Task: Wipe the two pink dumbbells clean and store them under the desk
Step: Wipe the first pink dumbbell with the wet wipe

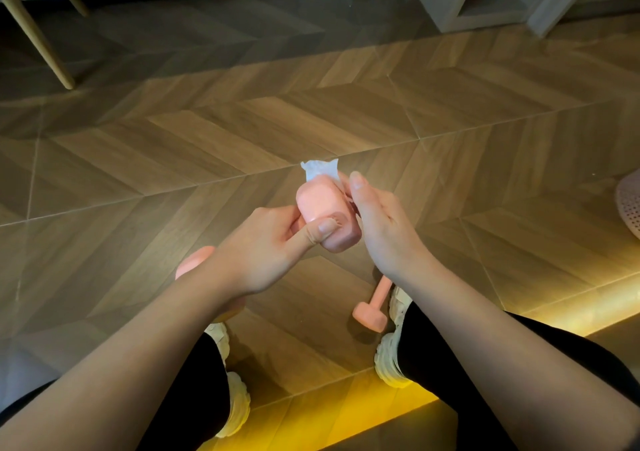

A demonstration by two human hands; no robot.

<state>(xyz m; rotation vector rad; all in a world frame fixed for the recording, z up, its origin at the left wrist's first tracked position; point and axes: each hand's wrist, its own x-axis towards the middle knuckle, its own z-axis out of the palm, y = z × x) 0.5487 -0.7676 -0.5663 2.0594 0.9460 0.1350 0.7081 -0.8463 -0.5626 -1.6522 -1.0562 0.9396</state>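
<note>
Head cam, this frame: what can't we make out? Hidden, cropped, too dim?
1. Head view, held dumbbell: its handle is covered by the left hand.
2. Head view, wipe: most of it sits behind the dumbbell's head and the right hand.
3. Head view, floor dumbbell: its far end is under the right forearm.
4. Head view, wooden leg: its top is cropped by the frame edge, so what it belongs to is unclear.

Centre floor [242, 131]: open wood, wide passage.
Upper left: slanted chair leg [36, 34] blocks.
Lower centre: dumbbell [370, 315] (touching shoe [391, 357]) narrows gap.
</note>
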